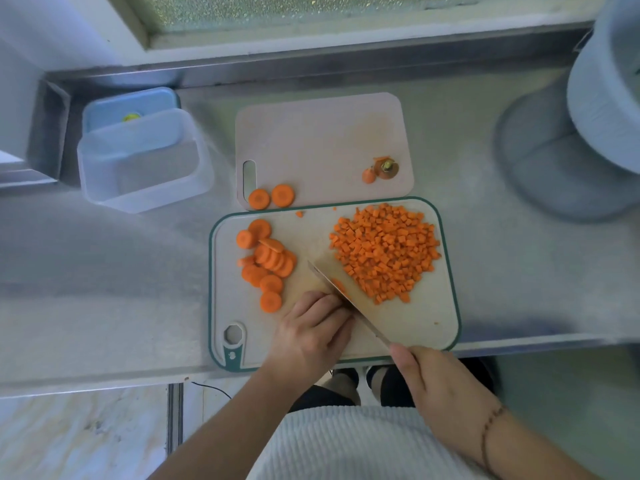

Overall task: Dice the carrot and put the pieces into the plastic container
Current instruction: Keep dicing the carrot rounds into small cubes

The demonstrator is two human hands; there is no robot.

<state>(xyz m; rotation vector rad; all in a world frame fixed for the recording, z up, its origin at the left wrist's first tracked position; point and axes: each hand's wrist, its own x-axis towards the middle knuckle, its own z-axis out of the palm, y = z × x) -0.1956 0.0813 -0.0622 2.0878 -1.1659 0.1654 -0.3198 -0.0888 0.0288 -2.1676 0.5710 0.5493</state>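
Nearest the person, at 5 o'clock, the right hand (440, 386) grips the handle of a kitchen knife (346, 299) whose blade angles across the green-rimmed cutting board (446, 306). At 6 o'clock the left hand (311, 330) has its fingers curled down on a carrot piece (338, 286) pressed against the blade, so cutting looks to be under way. On the board's right half lies a large heap of diced carrot (384, 251), which suggests most of the dicing is done. At 9 o'clock on the same board, a cluster of carrot rounds (266, 261) is not yet diced, and two more rounds (272, 197) sit on the plain board (318, 140) beyond, with the carrot top (386, 168) at its far right. At 10 o'clock on the steel tabletop (104, 271), the clear plastic container (138, 161) appears to hold no carrot, so the whole transfer remains.
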